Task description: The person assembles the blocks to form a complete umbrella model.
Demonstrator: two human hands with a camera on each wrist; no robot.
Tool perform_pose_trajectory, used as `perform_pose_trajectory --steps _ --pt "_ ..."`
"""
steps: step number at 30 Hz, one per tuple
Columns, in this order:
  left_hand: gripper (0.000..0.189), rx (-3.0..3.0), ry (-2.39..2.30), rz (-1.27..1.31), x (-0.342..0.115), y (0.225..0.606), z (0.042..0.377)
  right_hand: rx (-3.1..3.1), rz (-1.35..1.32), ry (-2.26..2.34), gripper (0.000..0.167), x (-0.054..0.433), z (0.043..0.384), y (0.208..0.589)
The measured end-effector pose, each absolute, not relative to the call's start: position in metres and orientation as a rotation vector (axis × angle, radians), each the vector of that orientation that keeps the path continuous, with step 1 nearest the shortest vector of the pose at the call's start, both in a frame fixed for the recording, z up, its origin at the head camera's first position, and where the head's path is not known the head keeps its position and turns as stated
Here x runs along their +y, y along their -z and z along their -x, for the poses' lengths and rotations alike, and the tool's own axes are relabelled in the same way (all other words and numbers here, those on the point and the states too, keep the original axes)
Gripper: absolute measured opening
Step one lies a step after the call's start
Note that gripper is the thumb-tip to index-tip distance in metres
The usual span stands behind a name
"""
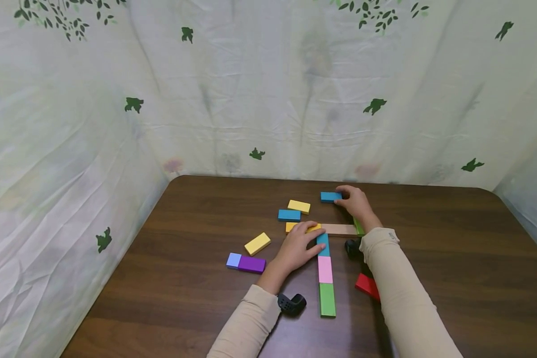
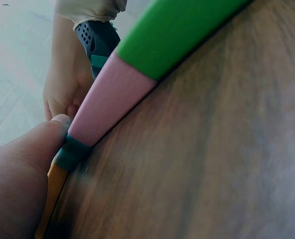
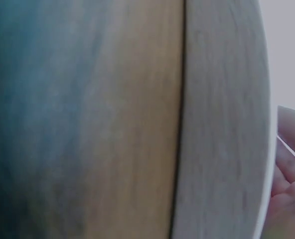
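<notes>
At the table's far side my right hand [image 1: 357, 205] pinches the right end of a blue block [image 1: 329, 197] between thumb and fingers. My left hand [image 1: 295, 247] rests over the junction of a block row, fingers on a yellow block [image 1: 314, 227] and thumb beside a blue block [image 1: 324, 244]. From there a pink block [image 1: 325, 270] and a green block [image 1: 327, 300] run toward me in line. A pale wooden block [image 1: 338, 229] extends right to another green block [image 1: 359, 226], partly hidden by my right wrist. In the left wrist view, the thumb [image 2: 33, 149] lies along the row.
Left of the row lie a second blue block [image 1: 289, 215], loose yellow blocks [image 1: 299, 207], a purple block [image 1: 252, 264] and a light blue block [image 1: 233, 260]. A red block [image 1: 367, 286] sits partly under my right sleeve. A patterned curtain [image 1: 268, 99] hangs behind the table.
</notes>
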State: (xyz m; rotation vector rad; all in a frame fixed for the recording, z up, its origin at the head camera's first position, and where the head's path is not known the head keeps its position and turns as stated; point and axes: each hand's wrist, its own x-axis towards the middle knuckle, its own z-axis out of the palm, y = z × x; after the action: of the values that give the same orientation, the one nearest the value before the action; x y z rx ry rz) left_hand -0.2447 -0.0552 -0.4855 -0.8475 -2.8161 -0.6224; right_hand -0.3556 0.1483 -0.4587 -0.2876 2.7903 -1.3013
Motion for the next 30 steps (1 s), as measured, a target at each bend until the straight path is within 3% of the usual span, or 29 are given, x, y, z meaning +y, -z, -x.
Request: perform_pose_trajectory --steps 20,30 --pt "0.045 -2.837 0.636 0.835 -0.055 0.484 0.243 2.813 0.367 1.404 0.067 0.156 0.348 0.441" --pt "0.044 -2.827 0.632 0.834 -0.055 0.486 0.245 2.816 0.451 1.375 0.067 0.169 0.328 0.427"
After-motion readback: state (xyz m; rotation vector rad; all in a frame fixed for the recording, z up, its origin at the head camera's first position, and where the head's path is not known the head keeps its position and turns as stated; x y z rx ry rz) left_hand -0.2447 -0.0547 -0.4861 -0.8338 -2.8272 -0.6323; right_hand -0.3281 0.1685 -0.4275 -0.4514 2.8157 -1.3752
